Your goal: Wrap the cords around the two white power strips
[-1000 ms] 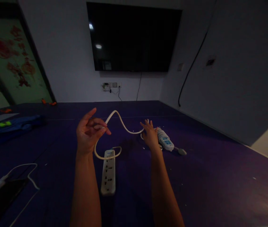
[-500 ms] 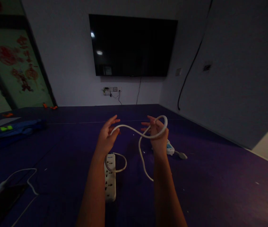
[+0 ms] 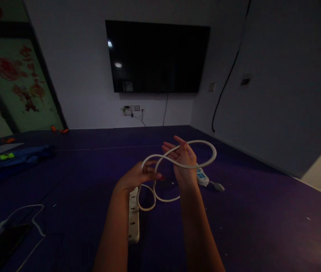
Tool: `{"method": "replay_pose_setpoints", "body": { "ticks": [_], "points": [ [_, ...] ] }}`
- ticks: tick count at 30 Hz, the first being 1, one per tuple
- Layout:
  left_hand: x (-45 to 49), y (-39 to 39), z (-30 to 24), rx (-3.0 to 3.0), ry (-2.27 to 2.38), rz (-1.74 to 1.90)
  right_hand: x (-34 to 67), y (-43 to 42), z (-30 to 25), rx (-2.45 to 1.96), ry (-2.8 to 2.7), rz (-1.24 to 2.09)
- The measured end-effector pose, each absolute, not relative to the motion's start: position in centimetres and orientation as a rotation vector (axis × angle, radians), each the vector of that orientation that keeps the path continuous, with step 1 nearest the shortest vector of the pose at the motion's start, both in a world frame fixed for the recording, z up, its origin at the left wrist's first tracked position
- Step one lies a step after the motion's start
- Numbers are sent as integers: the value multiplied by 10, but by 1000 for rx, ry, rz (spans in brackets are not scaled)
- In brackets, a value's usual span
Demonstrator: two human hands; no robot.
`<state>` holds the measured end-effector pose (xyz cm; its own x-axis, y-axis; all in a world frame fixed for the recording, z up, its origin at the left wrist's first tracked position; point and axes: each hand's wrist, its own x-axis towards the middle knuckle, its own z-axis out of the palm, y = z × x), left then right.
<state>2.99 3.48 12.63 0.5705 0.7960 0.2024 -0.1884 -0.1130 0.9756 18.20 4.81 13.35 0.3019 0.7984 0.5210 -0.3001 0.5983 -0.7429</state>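
Note:
A white power cord (image 3: 174, 162) makes a large loop in the air between my hands. My right hand (image 3: 185, 160), palm up with its fingers stretched, keeps the cord pinned under its thumb. Lower and to the left, my left hand (image 3: 139, 176) has its fingers curled around another stretch of the same cord. Below my left hand lies a long white power strip (image 3: 133, 221), its upper end partly covered by the wrist; cord curls beside it. Behind my right wrist is a smaller white-and-blue power strip (image 3: 202, 177) with a plug (image 3: 219, 187) at its right.
The purple surface (image 3: 256, 211) stretches to the walls. At the left lie blue fabric (image 3: 33, 155), a thin white cable (image 3: 37, 223) and a dark flat object (image 3: 6, 243). A television (image 3: 157, 56) hangs on the far wall, and a black cable (image 3: 226, 81) runs down the right wall.
My left hand has moved right and down, closer to my right hand, bringing the cord along. The loop at my right hand has grown wider, reaching further right.

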Motion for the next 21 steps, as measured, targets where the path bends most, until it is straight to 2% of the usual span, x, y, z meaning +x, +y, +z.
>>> {"method": "replay_pose_setpoints", "body": {
  "ticks": [3, 9, 15, 17, 21],
  "points": [
    [33, 39, 125, 1507, 610, 956, 182, 52, 134, -563, -1111, 798],
    [41, 54, 128, 1119, 544, 1587, 193, 69, 115, -784, -1262, 892],
    [16, 62, 132, 855, 336, 2022, 189, 85, 77, -902, -1931, 1145],
    [7, 64, 132, 821, 325, 2091, 181, 88, 70, -1071, -2140, 1024],
    [-4, 66, 130, 824, 285, 2159, 172, 91, 65, -1655, -2257, 512]
  ]
}}
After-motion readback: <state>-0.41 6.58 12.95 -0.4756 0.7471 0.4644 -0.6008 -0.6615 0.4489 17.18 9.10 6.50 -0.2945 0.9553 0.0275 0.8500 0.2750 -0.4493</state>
